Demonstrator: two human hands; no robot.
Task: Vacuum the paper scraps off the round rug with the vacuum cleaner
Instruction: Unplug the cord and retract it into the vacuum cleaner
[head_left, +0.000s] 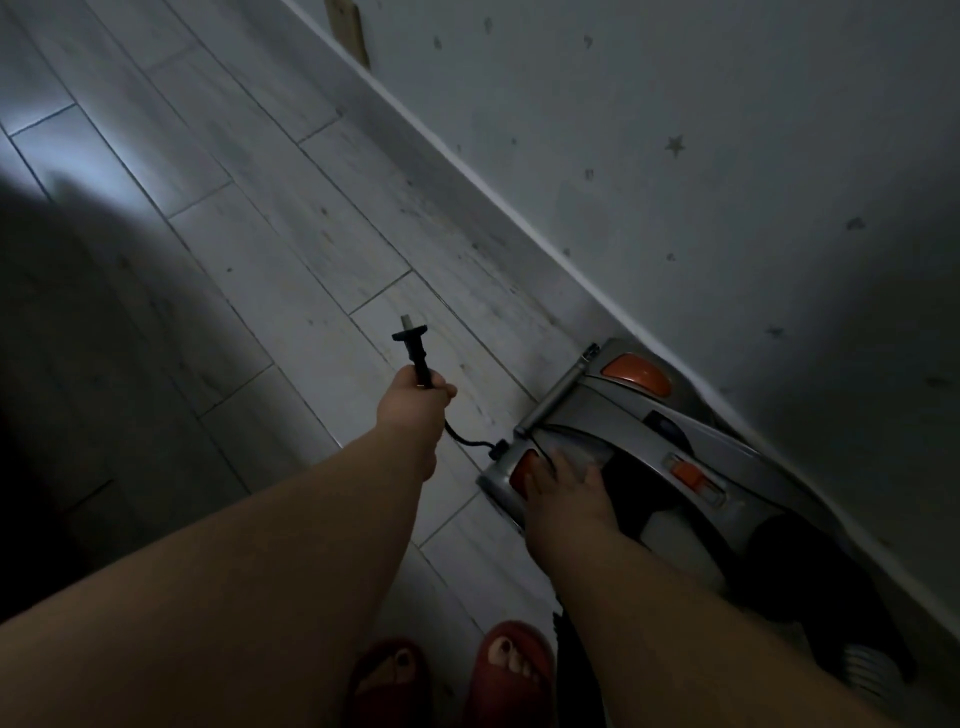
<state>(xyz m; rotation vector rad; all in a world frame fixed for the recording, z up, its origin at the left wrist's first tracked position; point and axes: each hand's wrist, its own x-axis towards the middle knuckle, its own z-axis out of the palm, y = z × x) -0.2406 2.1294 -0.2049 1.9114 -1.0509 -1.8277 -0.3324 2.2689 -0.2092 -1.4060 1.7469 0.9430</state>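
Grey floor (234, 234): right hand (566, 493), fingers spread, steadies the likely heavy vacuum cleaner (613, 405); at its ten o'clock, left hand (410, 410) grips the rigid plug (413, 345).

So I'm counting one vacuum cleaner (623, 415) sitting there, one plug (413, 345) poking up, two grips showing (left grip (413, 408), right grip (563, 493)), two red slippers (511, 670) peeking in down below, and three orange bits (636, 374) showing on the vacuum's body.

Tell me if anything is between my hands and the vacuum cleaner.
Nothing visible. The right hand rests on the vacuum cleaner, and the left hand grips its plug, the cord running back to the body. The rug is out of view.
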